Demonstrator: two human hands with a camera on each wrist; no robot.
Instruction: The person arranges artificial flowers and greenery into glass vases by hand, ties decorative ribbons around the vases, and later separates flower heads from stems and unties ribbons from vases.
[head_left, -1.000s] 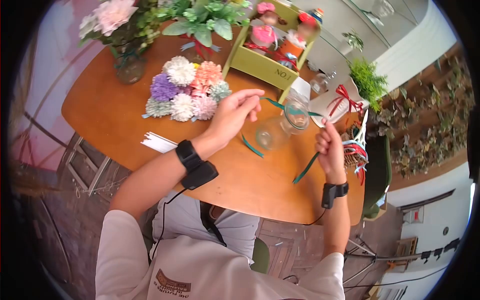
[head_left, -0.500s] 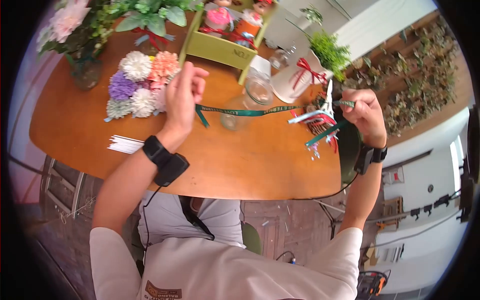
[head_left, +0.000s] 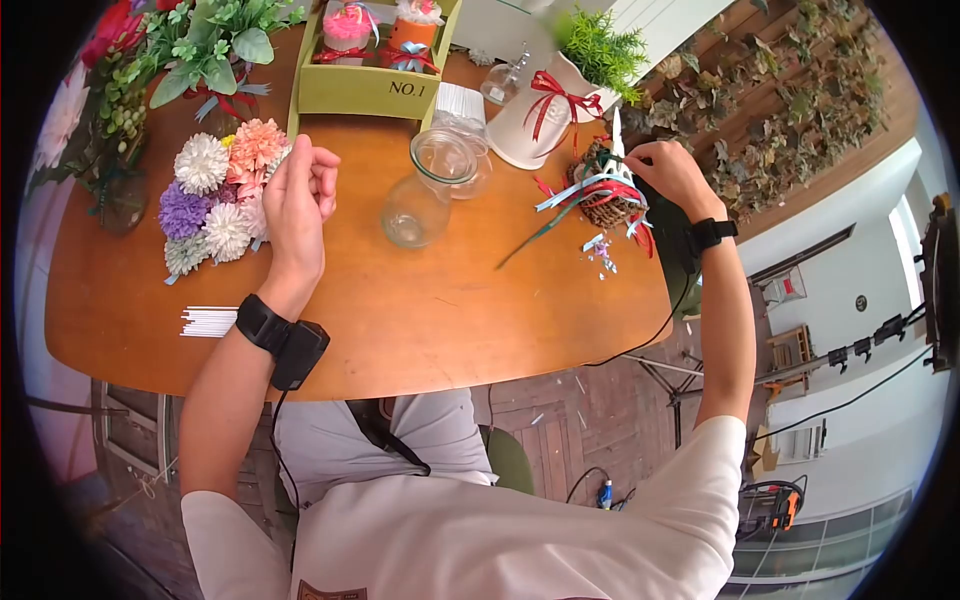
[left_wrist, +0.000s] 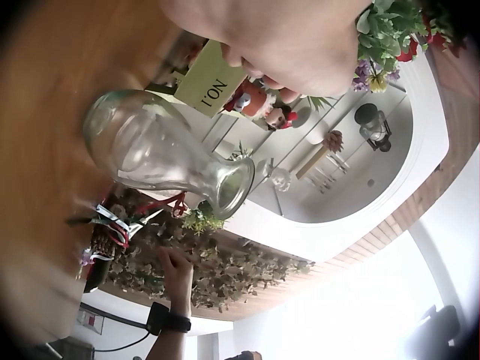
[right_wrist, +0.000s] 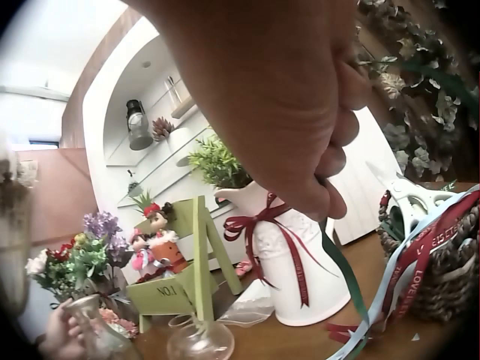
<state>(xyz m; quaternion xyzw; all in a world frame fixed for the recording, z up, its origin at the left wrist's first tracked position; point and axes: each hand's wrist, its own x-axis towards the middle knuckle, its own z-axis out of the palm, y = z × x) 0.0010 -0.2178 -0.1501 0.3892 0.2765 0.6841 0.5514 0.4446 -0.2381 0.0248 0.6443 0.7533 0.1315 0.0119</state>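
Observation:
My left hand (head_left: 298, 205) is held above the table beside the bunch of pompom flowers (head_left: 222, 195), its fingers loosely bent with nothing between them. A clear glass vase (head_left: 415, 210) stands to its right, also large in the left wrist view (left_wrist: 146, 142). My right hand (head_left: 672, 175) is at the woven basket (head_left: 606, 210), which holds white-handled scissors (head_left: 617, 145) and several ribbons. In the right wrist view, the fingers of that hand (right_wrist: 300, 135) pinch a green ribbon (right_wrist: 345, 270) that hangs down. The ribbon's tail trails leftward over the table.
Behind the vase are more glassware and a white pitcher (head_left: 522, 130) with a red bow. A green "NO.1" stand (head_left: 365, 92) with dolls is at the back. White sticks (head_left: 210, 321) lie at the left; ribbon scraps (head_left: 600, 255) lie by the basket.
My right hand has carried the green ribbon away from the glass vase, rightward to the basket. The ribbon stretched between my hands earlier is out of my left hand, which stays near the flowers.

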